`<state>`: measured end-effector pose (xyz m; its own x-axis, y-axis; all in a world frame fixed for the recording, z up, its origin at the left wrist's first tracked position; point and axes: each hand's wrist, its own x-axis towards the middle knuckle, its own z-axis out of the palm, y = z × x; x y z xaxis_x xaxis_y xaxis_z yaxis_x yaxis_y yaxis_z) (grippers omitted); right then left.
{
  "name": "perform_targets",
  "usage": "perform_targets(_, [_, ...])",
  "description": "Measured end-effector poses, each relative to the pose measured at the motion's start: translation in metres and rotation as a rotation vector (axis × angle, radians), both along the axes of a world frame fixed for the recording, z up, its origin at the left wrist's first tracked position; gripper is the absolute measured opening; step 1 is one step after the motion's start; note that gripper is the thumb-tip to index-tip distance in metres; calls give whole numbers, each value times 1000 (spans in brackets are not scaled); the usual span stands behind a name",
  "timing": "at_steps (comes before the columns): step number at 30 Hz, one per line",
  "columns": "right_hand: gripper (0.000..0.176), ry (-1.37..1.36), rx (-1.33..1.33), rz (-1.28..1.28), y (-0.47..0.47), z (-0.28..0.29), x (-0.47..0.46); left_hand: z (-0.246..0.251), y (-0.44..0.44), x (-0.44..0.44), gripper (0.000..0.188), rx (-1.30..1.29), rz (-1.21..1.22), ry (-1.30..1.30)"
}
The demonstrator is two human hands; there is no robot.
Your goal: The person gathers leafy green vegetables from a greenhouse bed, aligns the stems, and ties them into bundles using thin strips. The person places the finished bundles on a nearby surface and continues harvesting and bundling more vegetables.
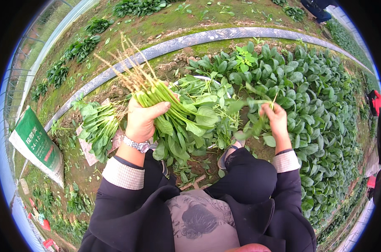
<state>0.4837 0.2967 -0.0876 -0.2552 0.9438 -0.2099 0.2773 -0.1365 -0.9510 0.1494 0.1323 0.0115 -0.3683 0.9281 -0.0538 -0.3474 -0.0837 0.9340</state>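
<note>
My left hand [143, 118] grips a thick bunch of spinach [174, 113] by its stems, with the pale roots pointing up and to the left and the leaves hanging to the right. A metal wristwatch is on that wrist. At the right, my right hand [274, 116] holds a single spinach plant [256, 102] by its root end; its leaves are blurred. Between the hands and beneath them, loose leaves and stems lie heaped over a round container with a white rim [206, 77]. Another spinach bunch [99, 129] rests on a pale board [84, 145] left of my left hand.
Dense spinach plants [313, 104] grow at the right. A grey hose or pipe [209, 36] curves across the ground beyond the container. Several spinach piles [83, 47] lie past it. A green and white sack [40, 145] stands at the left. Part of another person [318, 9] shows at the top right.
</note>
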Motion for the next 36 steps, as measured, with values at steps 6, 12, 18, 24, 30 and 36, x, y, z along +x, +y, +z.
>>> perform_targets(6, [7, 29, 499, 87, 15, 85, -70, 9, -13, -3, 56, 59, -111, -68])
perform_targets(12, [7, 358, 382, 52, -2, 118, -144, 4, -18, -12, 63, 57, -209, -115])
perform_targets(18, [22, 557, 22, -1, -51, 115, -193, 3, -18, -16, 74, 64, -276, -166])
perform_targets(24, [35, 544, -48, 220, -55, 116, -213, -9, -11, -27, 43, -102, -282, -62])
perform_targets(30, [35, 722, -29, -65, -31, 120, -219, -10, -12, -30, 37, -112, -206, 42])
perform_targets(36, [41, 580, 65, 57, 21, 109, -179, -8, -13, -39, 36, -155, -130, 72])
